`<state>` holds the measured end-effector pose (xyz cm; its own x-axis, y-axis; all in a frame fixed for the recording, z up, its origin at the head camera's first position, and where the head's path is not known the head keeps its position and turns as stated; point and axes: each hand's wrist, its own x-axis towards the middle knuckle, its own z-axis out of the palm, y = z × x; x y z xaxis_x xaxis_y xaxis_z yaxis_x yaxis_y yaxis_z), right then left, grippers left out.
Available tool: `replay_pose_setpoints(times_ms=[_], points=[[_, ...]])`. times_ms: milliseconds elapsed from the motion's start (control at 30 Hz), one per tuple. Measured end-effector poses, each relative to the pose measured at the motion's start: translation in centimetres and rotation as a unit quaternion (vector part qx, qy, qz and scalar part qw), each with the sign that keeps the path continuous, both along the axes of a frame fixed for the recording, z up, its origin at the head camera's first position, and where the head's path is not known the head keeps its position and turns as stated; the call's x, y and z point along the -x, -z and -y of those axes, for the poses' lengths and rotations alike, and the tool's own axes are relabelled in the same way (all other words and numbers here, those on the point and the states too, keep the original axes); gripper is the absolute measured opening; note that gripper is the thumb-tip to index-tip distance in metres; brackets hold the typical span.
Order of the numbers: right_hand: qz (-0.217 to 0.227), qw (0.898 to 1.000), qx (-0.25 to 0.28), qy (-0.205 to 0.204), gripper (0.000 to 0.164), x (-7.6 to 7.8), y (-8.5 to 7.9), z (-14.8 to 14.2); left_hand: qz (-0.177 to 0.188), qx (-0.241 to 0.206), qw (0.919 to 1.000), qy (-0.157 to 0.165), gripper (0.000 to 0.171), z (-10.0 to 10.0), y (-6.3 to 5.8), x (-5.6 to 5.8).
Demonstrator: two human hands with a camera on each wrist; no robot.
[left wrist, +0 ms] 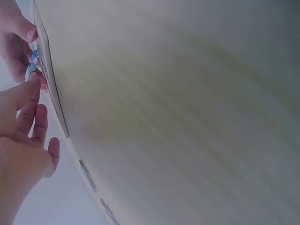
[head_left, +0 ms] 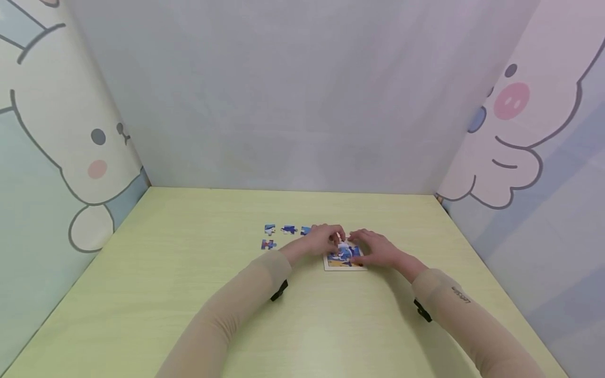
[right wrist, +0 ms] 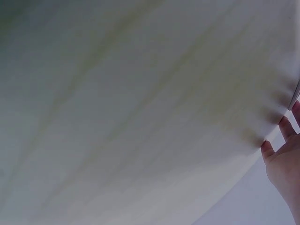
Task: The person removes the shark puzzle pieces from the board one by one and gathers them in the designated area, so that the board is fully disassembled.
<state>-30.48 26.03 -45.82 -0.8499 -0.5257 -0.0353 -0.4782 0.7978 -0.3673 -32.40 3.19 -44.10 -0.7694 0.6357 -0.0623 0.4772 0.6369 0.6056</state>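
Observation:
A small square jigsaw board [head_left: 333, 268] with a white border and a blue picture lies flat on the table. My left hand [head_left: 323, 239] is over its left side. In the left wrist view, this hand's [left wrist: 21, 126] thumb and finger pinch a blue and white puzzle piece [left wrist: 32, 63], tilted above the board. My right hand [head_left: 378, 250] rests at the board's right side, fingers spread, thumb on the picture. In the right wrist view, the fingertips of the right hand [right wrist: 286, 157] touch the table beside the board's edge. Fingers hide part of the picture.
Left of the board lie several loose puzzle pieces: a blue and white one [head_left: 270, 229], a dark blue one [head_left: 289, 230], a blue one [head_left: 305, 230] partly behind my left hand, and a red and blue one [head_left: 268, 244]. Cartoon-printed side panels flank the pale yellow table [head_left: 189, 262].

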Motion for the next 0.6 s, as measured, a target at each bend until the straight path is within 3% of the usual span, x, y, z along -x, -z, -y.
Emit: replay_pose_setpoints(times_ms=[267, 600], points=[[-0.005, 1.000, -0.001, -0.002, 0.070, 0.2, 0.2, 0.1, -0.002, -0.035, 0.9993, 0.016, 0.028, 1.1, -0.5, 0.3], [-0.003, 1.000, -0.005, 0.000, 0.070, 0.3, 0.1, 0.1, 0.016, -0.049, 0.9973, 0.053, 0.028, 2.7, -2.2, 0.7]])
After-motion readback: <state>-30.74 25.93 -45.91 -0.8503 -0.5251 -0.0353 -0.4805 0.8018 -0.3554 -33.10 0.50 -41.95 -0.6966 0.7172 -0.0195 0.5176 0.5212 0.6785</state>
